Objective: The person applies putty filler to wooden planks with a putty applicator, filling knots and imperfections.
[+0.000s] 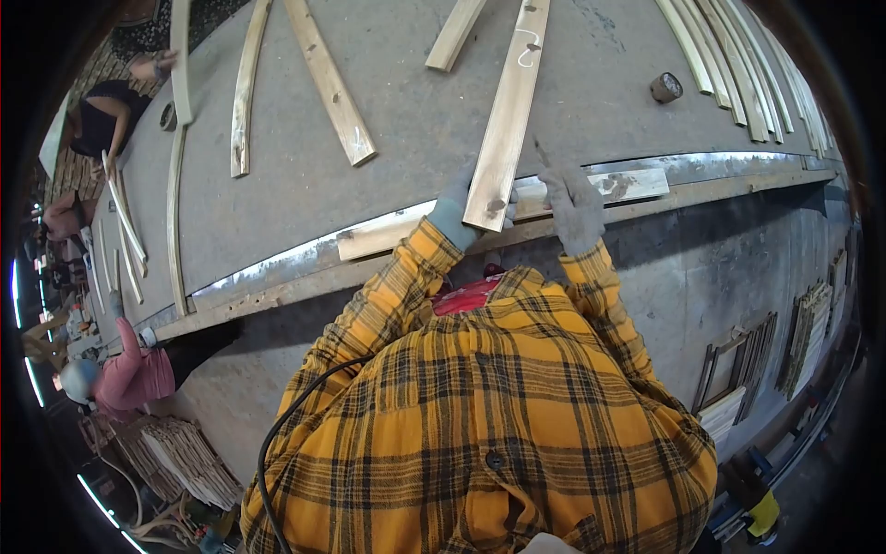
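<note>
Wooden plank (503, 138) lies gripped in left fingers (457, 188), right fingers (559, 186) beside, their hold unclear.

A long, pale plank (509, 115) is gripped by its near end and slanted away from the grip, its far part cut off by the view's edge. Dark knots and a white curl are shown on it. Another board (637, 185) is laid crosswise beneath the grip.
</note>
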Available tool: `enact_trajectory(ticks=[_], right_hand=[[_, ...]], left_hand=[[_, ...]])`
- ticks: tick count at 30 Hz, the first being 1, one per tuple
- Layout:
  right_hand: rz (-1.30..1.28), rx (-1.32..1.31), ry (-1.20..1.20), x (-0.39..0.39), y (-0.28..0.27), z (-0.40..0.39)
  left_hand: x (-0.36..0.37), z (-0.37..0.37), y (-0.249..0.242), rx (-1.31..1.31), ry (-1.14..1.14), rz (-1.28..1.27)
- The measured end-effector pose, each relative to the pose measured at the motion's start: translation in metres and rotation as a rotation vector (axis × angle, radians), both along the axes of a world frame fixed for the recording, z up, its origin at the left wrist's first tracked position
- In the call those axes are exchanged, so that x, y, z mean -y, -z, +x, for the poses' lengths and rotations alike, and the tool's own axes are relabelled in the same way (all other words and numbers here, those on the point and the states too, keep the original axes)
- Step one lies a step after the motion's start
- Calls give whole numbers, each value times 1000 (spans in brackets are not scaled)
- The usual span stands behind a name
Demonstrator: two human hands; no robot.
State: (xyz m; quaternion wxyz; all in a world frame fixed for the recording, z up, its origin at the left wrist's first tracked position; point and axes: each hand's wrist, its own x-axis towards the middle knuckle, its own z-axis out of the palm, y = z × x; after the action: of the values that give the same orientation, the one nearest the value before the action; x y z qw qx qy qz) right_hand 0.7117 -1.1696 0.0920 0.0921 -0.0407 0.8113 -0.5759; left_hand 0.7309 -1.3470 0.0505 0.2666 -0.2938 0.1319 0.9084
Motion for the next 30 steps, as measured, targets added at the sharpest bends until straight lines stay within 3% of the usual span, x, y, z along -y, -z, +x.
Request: enact_trajectory(ticks=[1,2,6,9,11,13,15,17,19,20,22,23,24,25,26,28,30], right_hand=[[179,-198,-81,-1,-17,6],[172,-324,-128,-1,-30,11],[281,-234,-198,-8,-38,27],[155,-226,-59,-7,-19,22],[-161,327,143,2,-12,13],[-82,387,173,12,-9,-3],[-498,491,135,21,21,-12],[-619,525,82,31,43,-20],[-735,563,32,34,37,-28],[-662,610,122,34,10,-33],[-570,596,263,25,2,-57],[-494,509,189,6,13,-81],[-294,275,205,-5,15,-102],[74,31,134,-35,40,-154],[436,-213,49,-56,67,-199],[1117,-44,-99,-48,-14,-212],[1320,-48,-47,-82,10,-261]], left_hand=[[0,-1,-3,27,-11,-24],[2,-1,-3,16,-3,17],[7,-1,7,41,28,126],[7,7,-7,5,-6,-82],[13,16,2,-90,62,153],[8,18,10,-79,96,172],[2,23,15,-143,51,272],[-10,22,9,-115,89,153],[-22,19,17,-177,58,428],[-26,15,23,-136,106,537],[-36,7,-7,-116,214,203],[-40,2,-9,-159,286,44],[-40,1,-14,-217,283,-10],[-36,-3,-20,-224,278,-7],[-28,-7,-24,-188,272,-269],[-4,-7,-24,-187,235,-648],[27,-9,-21,-204,225,-904]])
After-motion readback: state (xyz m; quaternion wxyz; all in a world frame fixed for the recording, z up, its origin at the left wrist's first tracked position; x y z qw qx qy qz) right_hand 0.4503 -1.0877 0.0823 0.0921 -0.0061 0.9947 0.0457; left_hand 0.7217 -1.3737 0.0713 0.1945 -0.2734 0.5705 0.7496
